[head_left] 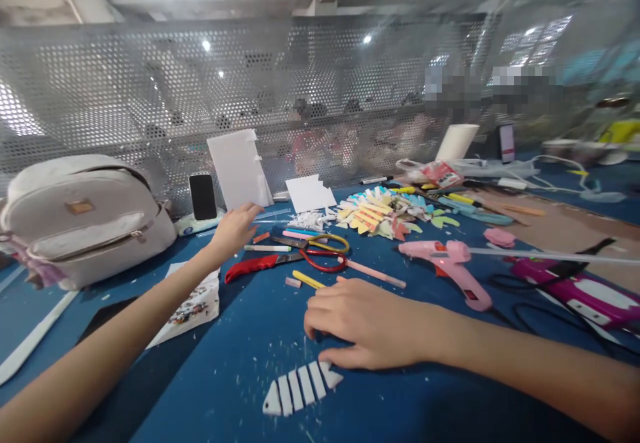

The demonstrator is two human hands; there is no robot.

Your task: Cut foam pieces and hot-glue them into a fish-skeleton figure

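A white fish shape [301,388] cut into separate strips, with a dark eye, lies at the front of the blue table. My right hand [357,326] rests over the table just above it, fingers loosely bent and thumb apart. The thumb tip is at the fish's tail; whether it presses on it I cannot tell. Farther back, my left hand [237,228] reaches out low over the table, fingers extended, no object visible in it. It is nearest to the clear sticks [273,214] and a propped white sheet [240,170]. Its fingertips are partly hidden.
Scissors [327,252], a red-handled cutter [255,268] and markers lie mid-table. Behind them is a pile of coloured cut pieces [375,213]. A pink glue gun [450,266] and a magenta device [575,290] with cables sit right. A backpack [90,220] and phone [203,196] stand left.
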